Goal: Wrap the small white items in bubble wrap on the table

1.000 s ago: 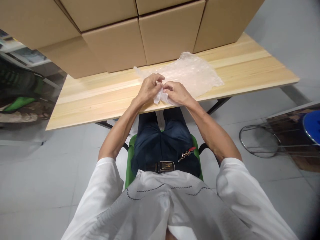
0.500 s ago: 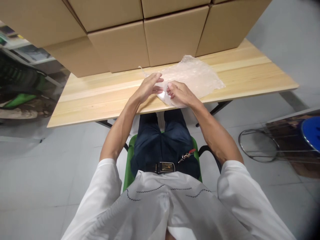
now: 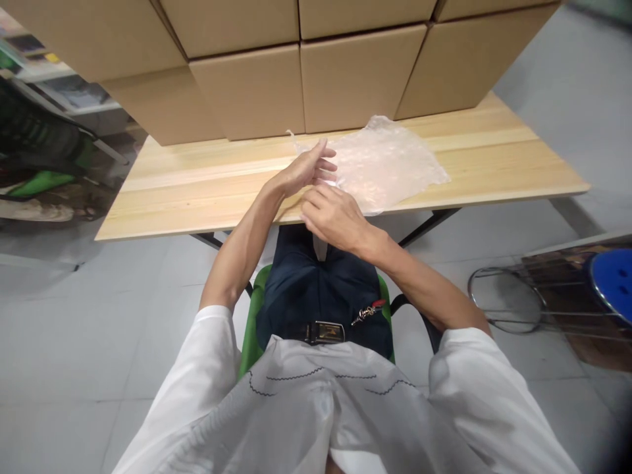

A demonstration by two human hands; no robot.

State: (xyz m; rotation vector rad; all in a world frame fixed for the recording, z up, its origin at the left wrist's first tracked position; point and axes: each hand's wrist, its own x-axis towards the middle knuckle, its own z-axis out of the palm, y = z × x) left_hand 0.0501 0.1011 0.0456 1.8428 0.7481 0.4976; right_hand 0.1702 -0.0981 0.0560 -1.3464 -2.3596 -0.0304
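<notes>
A crumpled, translucent plastic bag (image 3: 395,161) lies spread on the wooden table (image 3: 518,155), mostly to the right of my hands. My left hand (image 3: 309,168) is at the bag's left end, its fingers stretched out and a little apart. Just below it, closer to the table's front edge, is my right hand (image 3: 338,214), with its fingers curled in and its back towards me. Whatever its fingertips pinch is hidden. A thin strip of the bag sticks up behind my left hand.
Cardboard boxes (image 3: 247,99) are stacked along the back of the table. A blue stool (image 3: 612,283) with metal legs stands on the floor at right. A dark chair (image 3: 39,145) and shelves (image 3: 69,92) are at left.
My right hand has moved left and towards me, off the bag's front part, and its fingers are curled. My left hand's fingers have straightened. The view has shifted slightly.
</notes>
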